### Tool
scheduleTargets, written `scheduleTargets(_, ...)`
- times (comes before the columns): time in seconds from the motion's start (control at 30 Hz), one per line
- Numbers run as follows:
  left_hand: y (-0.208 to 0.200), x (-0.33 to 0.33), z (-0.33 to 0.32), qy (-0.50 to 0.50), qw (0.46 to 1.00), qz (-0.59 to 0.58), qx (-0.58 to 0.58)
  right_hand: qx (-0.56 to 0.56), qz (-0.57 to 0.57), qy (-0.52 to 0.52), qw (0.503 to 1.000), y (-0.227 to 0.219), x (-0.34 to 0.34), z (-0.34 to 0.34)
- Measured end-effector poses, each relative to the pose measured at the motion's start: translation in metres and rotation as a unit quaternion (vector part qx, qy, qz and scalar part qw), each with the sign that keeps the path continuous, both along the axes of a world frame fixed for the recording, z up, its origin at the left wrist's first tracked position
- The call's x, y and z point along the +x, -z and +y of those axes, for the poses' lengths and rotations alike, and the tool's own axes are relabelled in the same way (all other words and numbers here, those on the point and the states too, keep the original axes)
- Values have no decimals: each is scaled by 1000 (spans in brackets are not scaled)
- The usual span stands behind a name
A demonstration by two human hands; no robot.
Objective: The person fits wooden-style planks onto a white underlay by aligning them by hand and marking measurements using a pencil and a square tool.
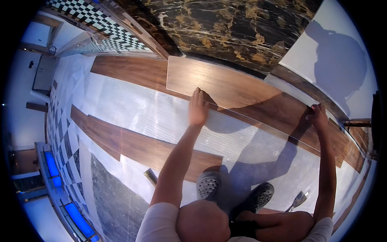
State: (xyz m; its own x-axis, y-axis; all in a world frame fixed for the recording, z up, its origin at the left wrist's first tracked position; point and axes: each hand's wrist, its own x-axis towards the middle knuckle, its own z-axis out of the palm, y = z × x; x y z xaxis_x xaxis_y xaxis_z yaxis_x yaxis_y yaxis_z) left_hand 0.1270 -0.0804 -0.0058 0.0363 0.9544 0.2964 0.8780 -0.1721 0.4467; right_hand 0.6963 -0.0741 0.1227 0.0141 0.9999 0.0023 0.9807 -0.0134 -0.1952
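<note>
A long brown wood-grain floor plank (242, 94) lies before me along the marbled wall, its left end overlapping another brown plank (129, 72). My left hand (197, 108) rests on its near edge, fingers stretched out over the top, holding nothing. Farther right, my right hand (318, 117) has its fingers curled at the plank's far edge, close to the white wall. A small reddish spot shows at those fingertips, too small to make out. Ribbed whitish underlay sheet (133, 97) spreads beneath the planks.
More brown planks (149, 147) lie left of my feet, near a short tool handle (150, 176). A metal-bladed tool (299, 200) lies by my right leg. Black-and-gold marbled wall (229, 32) and a white wall panel (322, 60) bound the far side. Blue-lit openings (78, 220) stand at left.
</note>
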Motion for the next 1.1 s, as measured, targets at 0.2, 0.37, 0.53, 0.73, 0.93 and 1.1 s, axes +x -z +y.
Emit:
scheduleTargets(0.2, -13, -62, -4, -182, 979, -71, 61, 71, -51, -63, 994, -54, -33, -60)
scheduleTargets(0.37, -8, -96, -15, -223, 965, -140, 17, 62, -28, -101, 993, -80, -33, -114)
scheduleTargets(0.53, -1, -41, -84, -347, 854, -365, -133, 4, -14, -143, 990, -115, -13, -151)
scheduleTargets(0.73, -64, 41, -160, -62, 349, -874, -334, -80, 63, -208, 973, -125, -10, -156)
scheduleTargets(0.93, -65, 8, -210, -184, 447, -851, -207, -55, 238, -275, 930, -103, -109, -140)
scheduleTargets(1.1, -66, -28, -255, -191, 485, -843, -131, -154, 316, -255, 901, -50, -178, -118)
